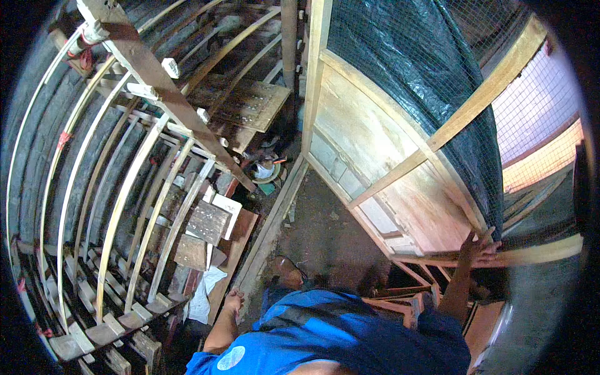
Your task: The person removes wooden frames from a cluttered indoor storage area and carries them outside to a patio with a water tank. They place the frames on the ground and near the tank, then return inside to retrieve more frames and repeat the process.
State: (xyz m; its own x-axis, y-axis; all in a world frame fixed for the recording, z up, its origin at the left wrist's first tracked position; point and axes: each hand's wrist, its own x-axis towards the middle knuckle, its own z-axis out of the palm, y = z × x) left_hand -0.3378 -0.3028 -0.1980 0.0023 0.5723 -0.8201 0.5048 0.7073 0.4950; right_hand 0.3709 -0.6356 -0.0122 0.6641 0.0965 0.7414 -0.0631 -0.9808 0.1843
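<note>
My right hand (478, 248) is closed round the edge of a large wooden-framed mesh panel (378, 182), at its lower right corner. The panel has pale timber battens, plywood (362, 115) over one part and wire mesh with a dark plastic sheet (406, 56) over the other. My left hand (234, 301) hangs low beside my body with its fingers curled, and nothing shows in them. It is nearest to a long timber sill (265, 228) and a brown board (240, 244).
On the left stands a slatted rack of curved-looking wooden strips (119, 212) under a thick beam (153, 81). Boards (209, 222) and a white cloth (206, 294) lie beside it. Bare dark ground (325, 219) runs between. Loose timber (406, 306) leans near my right side.
</note>
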